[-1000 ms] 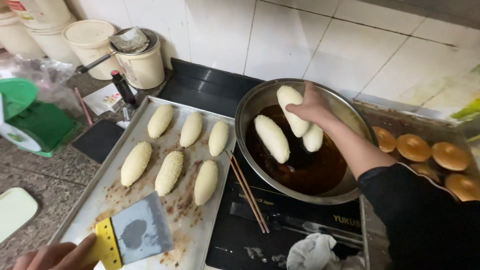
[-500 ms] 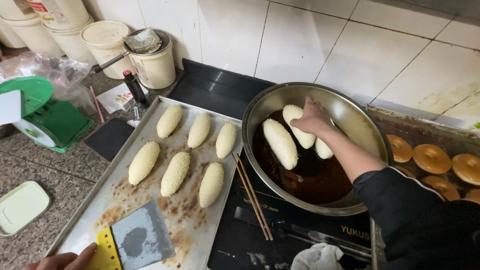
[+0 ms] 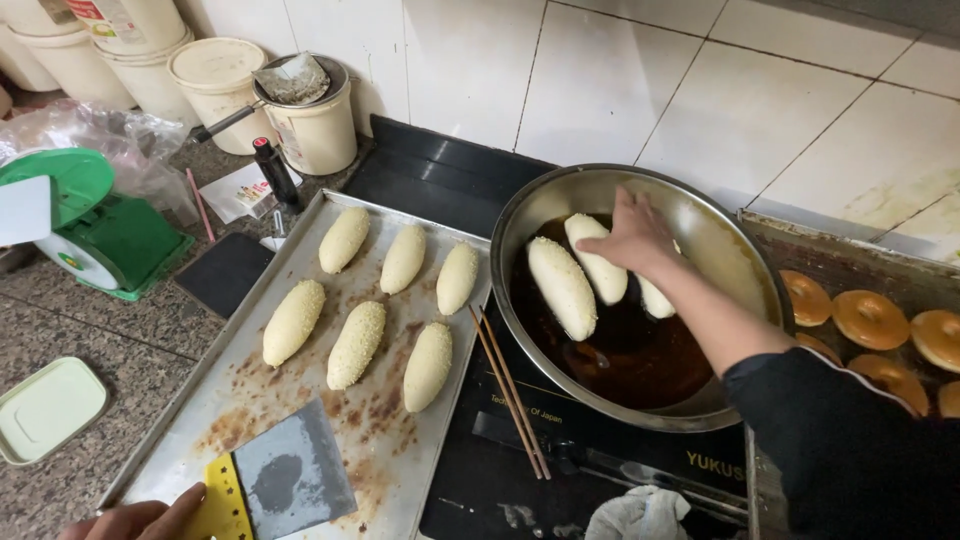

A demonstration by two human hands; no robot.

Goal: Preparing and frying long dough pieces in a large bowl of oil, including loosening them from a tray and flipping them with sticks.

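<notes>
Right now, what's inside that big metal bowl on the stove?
The metal bowl holds dark oil with three pale oblong dough pieces floating in it. The right hand reaches in over them, partly covering the one farthest right. The oil hides the bowl's bottom.

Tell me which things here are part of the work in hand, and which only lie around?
In use: right hand, dough rolls in oil, pan, raw rolls, tray, scraper at left hand.

Lying about: chopsticks, green scale, buckets, fried rings, cloth.
</notes>
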